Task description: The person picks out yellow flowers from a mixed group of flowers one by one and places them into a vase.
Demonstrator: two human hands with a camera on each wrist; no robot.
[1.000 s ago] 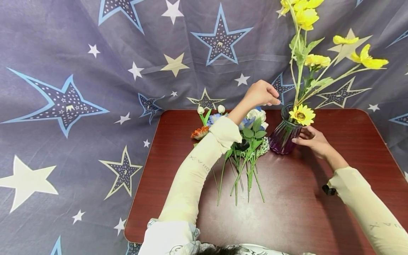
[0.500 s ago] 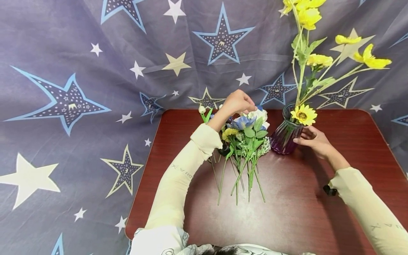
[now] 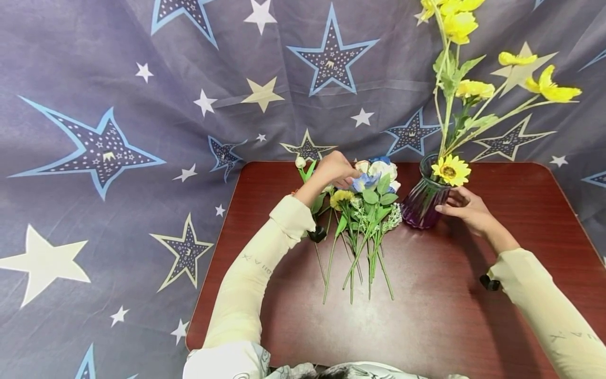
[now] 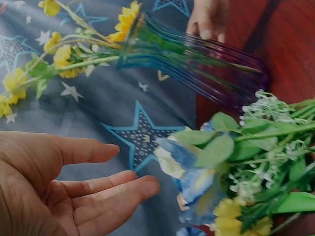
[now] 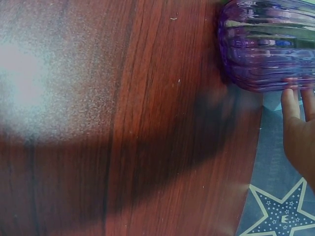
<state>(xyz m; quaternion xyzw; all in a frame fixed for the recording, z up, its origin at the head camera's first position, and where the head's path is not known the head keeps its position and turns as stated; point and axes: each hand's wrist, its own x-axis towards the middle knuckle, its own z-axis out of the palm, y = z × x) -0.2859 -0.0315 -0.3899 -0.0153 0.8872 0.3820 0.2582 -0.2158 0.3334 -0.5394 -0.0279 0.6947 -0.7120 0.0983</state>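
Note:
Over the left part of a pile of artificial flowers hovers my left hand (image 3: 336,169), close to a blue flower (image 3: 364,182). In the left wrist view its fingers (image 4: 106,204) are loosely bent and hold nothing. My right hand (image 3: 473,213) holds the purple-tinted glass vase (image 3: 420,208) from the right, thumb in front and fingers behind. The vase tilts slightly. In it stand tall yellow flowers (image 3: 459,27) and a short sunflower (image 3: 451,170) at the rim. A yellow bloom (image 3: 342,199), white blooms (image 3: 384,169) and a white tulip (image 3: 300,162) lie in the pile.
The reddish-brown table (image 3: 426,310) carries the vase and the pile. Green stems (image 3: 351,279) point towards the front edge. A grey curtain (image 3: 227,63) with stars hangs behind the table. Yellow flowers on long stems lean out to the right above the vase.
My left hand has moved left and down from beside the vase's mouth to the flower pile, uncovering the yellow bloom. My right hand stays at the vase.

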